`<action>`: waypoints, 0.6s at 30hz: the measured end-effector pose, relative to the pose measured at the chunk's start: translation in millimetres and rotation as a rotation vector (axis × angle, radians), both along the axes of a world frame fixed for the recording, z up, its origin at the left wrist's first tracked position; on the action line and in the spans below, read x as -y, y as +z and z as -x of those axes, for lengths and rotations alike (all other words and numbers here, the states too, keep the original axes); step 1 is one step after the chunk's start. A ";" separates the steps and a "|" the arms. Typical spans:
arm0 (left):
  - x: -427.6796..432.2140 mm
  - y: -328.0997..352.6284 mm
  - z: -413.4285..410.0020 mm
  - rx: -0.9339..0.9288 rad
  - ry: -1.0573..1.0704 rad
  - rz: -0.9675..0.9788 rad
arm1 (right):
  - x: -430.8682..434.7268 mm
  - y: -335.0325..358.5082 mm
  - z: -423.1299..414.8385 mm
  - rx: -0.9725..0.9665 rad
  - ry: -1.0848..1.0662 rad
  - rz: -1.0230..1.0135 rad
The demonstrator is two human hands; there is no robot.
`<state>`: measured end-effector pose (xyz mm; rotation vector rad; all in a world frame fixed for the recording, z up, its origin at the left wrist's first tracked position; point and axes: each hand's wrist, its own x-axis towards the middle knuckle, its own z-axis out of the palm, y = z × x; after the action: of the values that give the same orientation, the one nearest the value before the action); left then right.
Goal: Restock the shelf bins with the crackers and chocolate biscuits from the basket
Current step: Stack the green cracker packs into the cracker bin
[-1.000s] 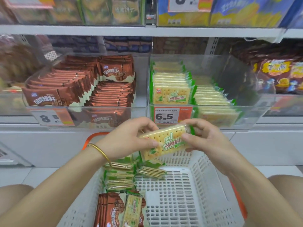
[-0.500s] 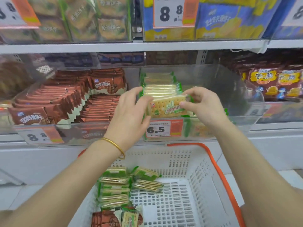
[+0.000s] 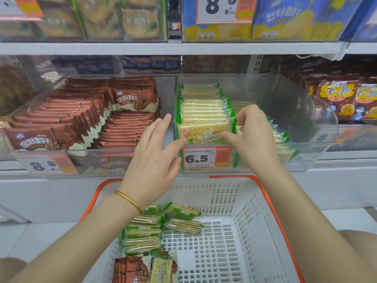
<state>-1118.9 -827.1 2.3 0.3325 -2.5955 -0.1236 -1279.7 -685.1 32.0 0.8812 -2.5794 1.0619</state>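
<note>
A cracker pack (image 3: 204,132) stands at the front of the left row in the clear cracker bin (image 3: 295,103), above the 6.5 price tag (image 3: 206,158). My right hand (image 3: 253,135) pinches the pack's right end, thumb on its front face. Beside the pack's lower left corner is my left hand (image 3: 151,160), fingers spread and thumb touching that corner. The neighbouring bin (image 3: 81,160) holds brown chocolate biscuit packs (image 3: 126,103). Below, the white basket (image 3: 271,205) holds several cracker packs (image 3: 142,235) and chocolate biscuit packs (image 3: 130,270) at its left side.
A shelf board (image 3: 183,48) runs just above the bins, with more boxed biscuits on top. Bagged snacks (image 3: 346,99) fill the bin at right. The cracker bin's right row sits lower than its left row. The basket's right half shows bare mesh floor.
Both hands lifted the cracker pack from over the basket into the front of the cracker bin. My left hand has let go and spread its fingers.
</note>
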 end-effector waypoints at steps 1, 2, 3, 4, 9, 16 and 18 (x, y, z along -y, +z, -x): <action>-2.4 -1.2 -4.2 -0.030 -0.012 -0.015 | -3.7 -1.2 -5.0 -0.034 -0.004 0.050; -5.1 -2.2 -9.5 -0.070 -0.020 -0.031 | -8.2 -1.3 -12.2 -0.066 -0.004 0.130; -7.6 -3.5 -16.6 -0.115 -0.023 -0.042 | -12.7 -2.8 -21.5 -0.081 0.008 0.222; -9.1 -7.2 -24.8 -0.143 -0.026 -0.050 | -16.5 -6.4 -32.6 -0.064 0.044 0.298; 10.0 -66.0 -64.4 0.220 -0.047 -0.139 | 0.4 -93.3 -83.7 0.282 0.349 -0.141; 39.1 -105.6 -72.1 0.873 0.151 -0.206 | 52.4 -244.0 -99.3 0.528 0.352 -0.614; 38.5 -109.9 -69.9 0.927 0.163 -0.204 | 55.6 -267.1 -97.0 0.473 0.187 -0.737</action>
<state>-1049.0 -865.6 -107.6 0.8333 -3.4515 -0.2167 -1182.7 -740.7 -235.1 1.1412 -3.4303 0.3423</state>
